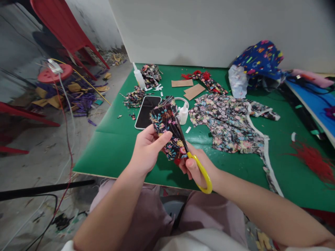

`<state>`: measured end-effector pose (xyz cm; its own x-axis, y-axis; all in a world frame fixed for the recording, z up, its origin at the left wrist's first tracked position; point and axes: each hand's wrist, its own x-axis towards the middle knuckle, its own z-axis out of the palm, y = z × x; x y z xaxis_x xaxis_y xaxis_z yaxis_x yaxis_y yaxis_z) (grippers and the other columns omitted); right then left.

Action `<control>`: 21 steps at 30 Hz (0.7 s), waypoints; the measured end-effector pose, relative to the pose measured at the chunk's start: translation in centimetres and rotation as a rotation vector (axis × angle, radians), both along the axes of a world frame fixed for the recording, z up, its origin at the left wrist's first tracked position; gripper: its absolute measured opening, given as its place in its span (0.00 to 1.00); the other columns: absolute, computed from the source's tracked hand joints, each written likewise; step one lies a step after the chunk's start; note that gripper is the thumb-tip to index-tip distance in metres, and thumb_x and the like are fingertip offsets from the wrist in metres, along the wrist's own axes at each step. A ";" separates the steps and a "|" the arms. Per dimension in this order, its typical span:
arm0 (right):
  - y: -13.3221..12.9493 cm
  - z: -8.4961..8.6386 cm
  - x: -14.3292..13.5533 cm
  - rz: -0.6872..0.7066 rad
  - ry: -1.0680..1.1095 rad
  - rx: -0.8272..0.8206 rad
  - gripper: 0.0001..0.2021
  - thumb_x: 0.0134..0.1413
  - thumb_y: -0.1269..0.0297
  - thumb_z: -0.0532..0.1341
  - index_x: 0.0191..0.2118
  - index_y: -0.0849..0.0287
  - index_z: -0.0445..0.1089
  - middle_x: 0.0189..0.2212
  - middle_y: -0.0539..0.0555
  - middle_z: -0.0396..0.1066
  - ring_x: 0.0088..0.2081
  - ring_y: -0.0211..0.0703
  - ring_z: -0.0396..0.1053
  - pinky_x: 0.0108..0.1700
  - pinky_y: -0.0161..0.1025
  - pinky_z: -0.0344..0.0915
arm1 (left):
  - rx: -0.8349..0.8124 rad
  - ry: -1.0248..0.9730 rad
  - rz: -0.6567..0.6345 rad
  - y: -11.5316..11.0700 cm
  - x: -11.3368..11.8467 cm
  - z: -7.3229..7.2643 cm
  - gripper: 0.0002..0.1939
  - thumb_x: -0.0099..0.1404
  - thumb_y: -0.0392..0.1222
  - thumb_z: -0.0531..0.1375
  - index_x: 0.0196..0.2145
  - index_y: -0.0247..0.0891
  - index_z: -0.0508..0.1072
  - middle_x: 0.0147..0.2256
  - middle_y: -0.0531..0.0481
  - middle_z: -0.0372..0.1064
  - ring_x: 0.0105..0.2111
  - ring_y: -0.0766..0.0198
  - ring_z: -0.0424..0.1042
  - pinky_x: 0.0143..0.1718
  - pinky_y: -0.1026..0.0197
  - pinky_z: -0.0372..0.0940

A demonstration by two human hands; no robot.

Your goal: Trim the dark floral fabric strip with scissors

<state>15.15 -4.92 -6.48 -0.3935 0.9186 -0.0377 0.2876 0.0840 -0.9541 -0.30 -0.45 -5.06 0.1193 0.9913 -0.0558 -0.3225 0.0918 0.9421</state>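
Pale pink trousers [143, 205] fill the foreground, and just past them comes the near edge of the green bench [110, 153]. Right hand [197, 165] now: it's curled closed around the yellow handles of a pair of scissors [190, 154], thumb at the loop, dark blades pointing away. Left hand [148, 146], and that's a firm pinch, thumb on top and fingers underneath, holding a black floral fabric piece [167, 122] up in front of the body, above the bench. The blades lie right along the fabric's right side; how far they're parted, I can't tell. Off to the right, a tangle of red thread [314, 162], and nearer the middle a larger floral cloth [232, 129] with white edging, spread flat. Just beyond the hands sit a smartphone [148, 112], dark screen up, and a small white bottle [183, 114]. Farther back: frayed fabric scraps [134, 97], two brown card pieces [195, 91], a red-trimmed floral strip [210, 82] and a nozzle bottle [139, 77], upright. At the far right a blue printed cloth [263, 62] is bunched against the pale panel [199, 31], while over on the left a red chair [61, 26] stands beyond a red stool [56, 75].
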 end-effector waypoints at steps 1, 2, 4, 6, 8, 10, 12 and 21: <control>0.0 0.1 0.0 -0.003 -0.002 -0.005 0.39 0.44 0.26 0.36 0.42 0.58 0.57 0.17 0.45 0.58 0.16 0.34 0.56 0.19 0.32 0.51 | 0.003 -0.001 0.001 0.0 0.0 0.0 0.10 0.53 0.42 0.67 0.33 0.40 0.74 0.25 0.55 0.72 0.21 0.70 0.68 0.19 0.69 0.64; 0.0 0.1 0.0 -0.006 -0.005 -0.009 0.39 0.44 0.26 0.36 0.42 0.58 0.57 0.17 0.45 0.58 0.16 0.34 0.55 0.19 0.32 0.51 | 0.007 -0.001 0.003 0.0 0.0 0.0 0.10 0.53 0.42 0.67 0.33 0.40 0.74 0.25 0.56 0.72 0.21 0.70 0.68 0.19 0.70 0.64; -0.1 0.2 0.0 -0.009 -0.010 -0.016 0.39 0.44 0.27 0.36 0.42 0.58 0.57 0.16 0.45 0.58 0.15 0.33 0.55 0.19 0.32 0.52 | 0.014 0.003 0.007 0.0 0.0 -0.1 0.09 0.53 0.42 0.67 0.32 0.40 0.74 0.25 0.56 0.71 0.21 0.71 0.68 0.19 0.70 0.64; -0.1 0.3 0.0 -0.010 -0.015 -0.017 0.39 0.45 0.27 0.36 0.42 0.58 0.57 0.16 0.45 0.58 0.14 0.33 0.55 0.19 0.32 0.51 | 0.016 0.007 0.006 0.0 0.0 -0.1 0.09 0.53 0.42 0.67 0.33 0.40 0.74 0.25 0.56 0.71 0.21 0.71 0.68 0.18 0.70 0.63; -0.1 0.4 0.0 -0.010 -0.018 -0.014 0.38 0.45 0.27 0.37 0.42 0.59 0.58 0.16 0.44 0.58 0.14 0.33 0.54 0.19 0.32 0.51 | 0.015 0.008 0.003 0.0 0.0 -0.1 0.10 0.53 0.42 0.67 0.33 0.40 0.74 0.24 0.56 0.71 0.20 0.71 0.67 0.18 0.70 0.63; -0.1 0.6 0.1 -0.010 -0.024 -0.012 0.38 0.46 0.27 0.37 0.42 0.58 0.58 0.16 0.44 0.58 0.14 0.33 0.54 0.19 0.32 0.51 | 0.009 0.009 0.007 0.0 0.0 -0.1 0.10 0.53 0.42 0.67 0.33 0.40 0.73 0.24 0.56 0.71 0.20 0.71 0.67 0.18 0.70 0.63; -0.1 0.7 0.1 -0.007 -0.032 -0.013 0.38 0.45 0.27 0.36 0.42 0.58 0.58 0.15 0.44 0.58 0.14 0.33 0.55 0.19 0.32 0.51 | 0.005 0.007 0.011 0.0 0.0 0.0 0.10 0.52 0.42 0.68 0.33 0.40 0.73 0.25 0.56 0.71 0.21 0.70 0.68 0.19 0.69 0.63; 0.0 1.0 0.0 -0.016 -0.041 -0.020 0.37 0.47 0.28 0.36 0.41 0.58 0.58 0.15 0.44 0.59 0.13 0.34 0.55 0.19 0.32 0.52 | 0.006 0.020 0.007 0.0 0.0 -0.1 0.11 0.53 0.43 0.67 0.34 0.40 0.73 0.25 0.56 0.71 0.20 0.70 0.67 0.18 0.69 0.63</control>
<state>15.19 -4.96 -5.45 -0.3766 0.9236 -0.0721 0.3281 0.0602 -0.9427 -0.33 -0.43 -5.16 0.1109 0.9924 -0.0524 -0.3042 0.0841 0.9489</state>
